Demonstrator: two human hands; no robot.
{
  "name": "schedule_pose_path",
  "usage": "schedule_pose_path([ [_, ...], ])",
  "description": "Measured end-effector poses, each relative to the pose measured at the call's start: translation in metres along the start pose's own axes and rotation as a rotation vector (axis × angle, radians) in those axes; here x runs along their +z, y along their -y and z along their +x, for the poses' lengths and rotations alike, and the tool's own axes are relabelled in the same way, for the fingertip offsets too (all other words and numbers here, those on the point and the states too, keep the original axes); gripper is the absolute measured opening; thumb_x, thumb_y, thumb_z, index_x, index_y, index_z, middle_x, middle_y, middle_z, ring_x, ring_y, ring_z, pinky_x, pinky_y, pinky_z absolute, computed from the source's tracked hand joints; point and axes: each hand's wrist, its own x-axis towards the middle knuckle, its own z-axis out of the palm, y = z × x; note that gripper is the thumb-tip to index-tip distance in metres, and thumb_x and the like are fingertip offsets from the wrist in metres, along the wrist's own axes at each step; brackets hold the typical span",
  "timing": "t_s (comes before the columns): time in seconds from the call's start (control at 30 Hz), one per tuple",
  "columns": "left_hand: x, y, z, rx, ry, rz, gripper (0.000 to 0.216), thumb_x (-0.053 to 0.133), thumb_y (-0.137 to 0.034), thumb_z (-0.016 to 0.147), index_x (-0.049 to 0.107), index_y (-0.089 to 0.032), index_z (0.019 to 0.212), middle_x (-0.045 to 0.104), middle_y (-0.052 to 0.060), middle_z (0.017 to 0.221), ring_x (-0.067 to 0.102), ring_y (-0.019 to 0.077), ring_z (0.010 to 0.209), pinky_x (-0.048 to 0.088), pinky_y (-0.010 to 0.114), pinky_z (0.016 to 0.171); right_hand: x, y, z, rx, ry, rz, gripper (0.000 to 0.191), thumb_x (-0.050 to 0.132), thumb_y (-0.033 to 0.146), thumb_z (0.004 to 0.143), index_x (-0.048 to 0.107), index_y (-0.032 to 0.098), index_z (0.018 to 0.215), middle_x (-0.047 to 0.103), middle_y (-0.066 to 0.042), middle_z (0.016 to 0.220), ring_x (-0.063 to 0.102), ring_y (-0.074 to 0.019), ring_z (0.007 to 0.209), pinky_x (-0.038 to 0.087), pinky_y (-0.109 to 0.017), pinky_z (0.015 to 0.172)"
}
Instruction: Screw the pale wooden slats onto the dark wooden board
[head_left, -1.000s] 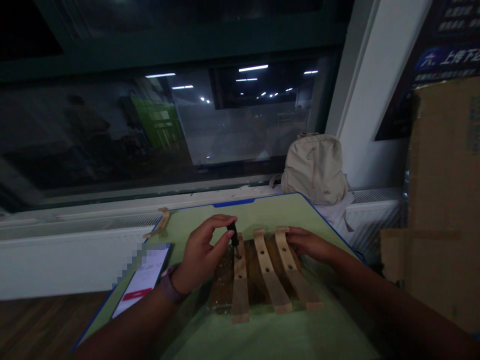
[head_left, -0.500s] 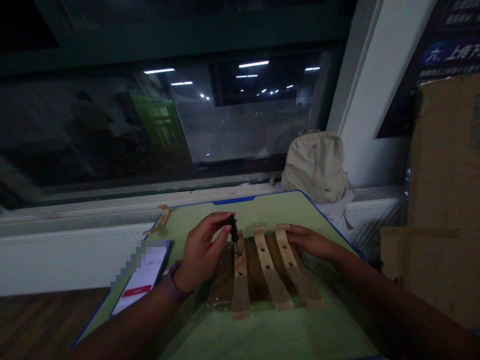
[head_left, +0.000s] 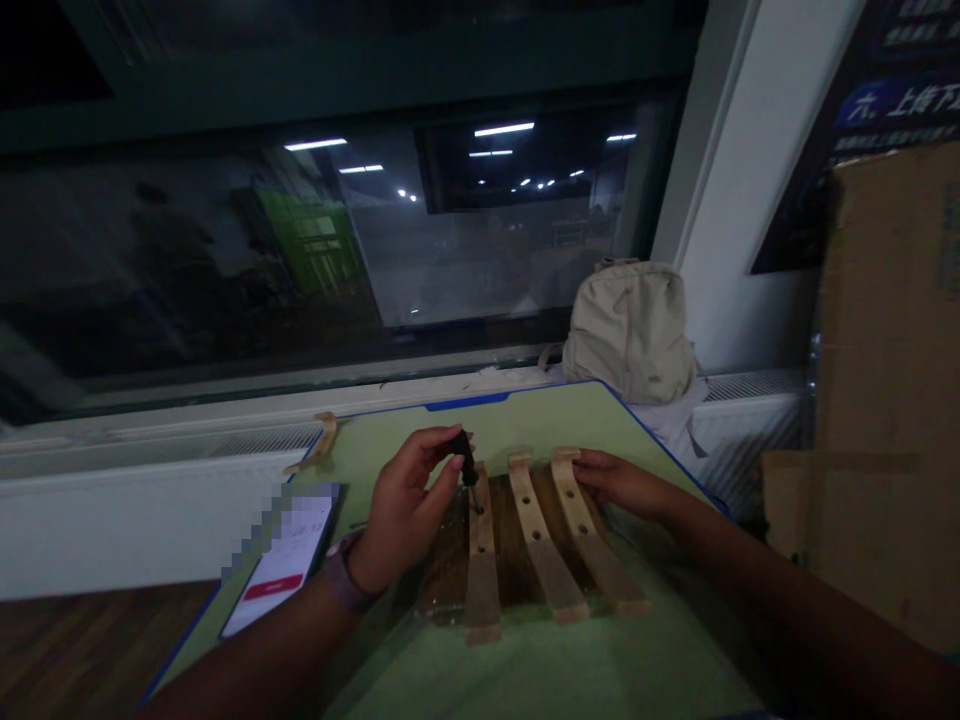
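Note:
Between thumb and fingers my left hand (head_left: 412,495) grips the black handle of a screwdriver (head_left: 466,460). Its shaft points down into the upper hole of the left light wooden strip (head_left: 482,590). That strip, a middle strip (head_left: 541,545) and a right strip (head_left: 592,550) lie across a dark brown board (head_left: 506,565), partly covered in clear film. Each strip is curved, with a hooked far end and two holes. At the far end of the right strip, my right hand (head_left: 619,483) holds its edge with closed fingers, the fingertips partly hidden behind the wood.
A phone (head_left: 281,560) with a lit screen lies on the green tabletop (head_left: 600,670), left of my wrist. Another curved wooden piece (head_left: 324,440) rests at the table's far left corner. Beyond the table are a beige backpack (head_left: 630,330), a radiator (head_left: 150,520) and a cardboard box (head_left: 892,400).
Both hands keep their hold and the screwdriver stays at the same hole. The view has shifted very slightly; the strips and board look unmoved.

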Motion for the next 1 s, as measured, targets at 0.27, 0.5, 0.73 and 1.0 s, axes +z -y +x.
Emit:
schedule_pose_path([
  [0.27,-0.004,0.006,0.008,0.12,-0.13,0.023,0.016,0.071,-0.015,0.079,0.064,-0.019,0.092,0.062,0.002,0.091,0.064,0.0127,0.087,0.055,0.023,0.076,0.001,-0.003,0.002,-0.038,0.025,0.05,0.046,0.075,0.049,0.071,0.07,0.022,0.107,0.073,-0.006,0.099,0.065,-0.0174,0.079,0.047,-0.026,0.065],
  [0.5,-0.002,-0.004,0.0,-0.019,-0.007,-0.022,0.019,0.062,-0.017,0.088,0.062,-0.019,0.107,0.068,0.008,0.102,0.069,0.0157,0.095,0.057,0.029,0.085,0.003,-0.004,0.006,-0.081,0.063,0.071,0.047,0.073,0.051,0.074,0.069,0.019,0.109,0.073,-0.006,0.094,0.065,-0.0164,0.073,0.047,-0.026,0.062],
  [0.73,-0.005,0.004,0.005,0.16,-0.103,0.005,0.014,0.073,-0.016,0.077,0.066,-0.02,0.089,0.062,0.003,0.091,0.064,0.0127,0.086,0.056,0.021,0.073,0.006,-0.002,0.004,-0.138,0.093,0.032,0.05,0.068,0.056,0.077,0.069,0.02,0.111,0.071,-0.004,0.085,0.065,-0.018,0.074,0.05,-0.029,0.066],
  [1.0,-0.004,-0.009,-0.001,0.044,0.0,0.04,0.019,0.063,-0.018,0.087,0.066,-0.022,0.105,0.068,0.006,0.097,0.069,0.0154,0.089,0.058,0.027,0.079,0.01,0.005,0.001,-0.173,0.093,-0.024,0.054,0.066,0.06,0.077,0.069,0.018,0.11,0.071,-0.008,0.102,0.066,-0.0223,0.09,0.05,-0.035,0.082],
])
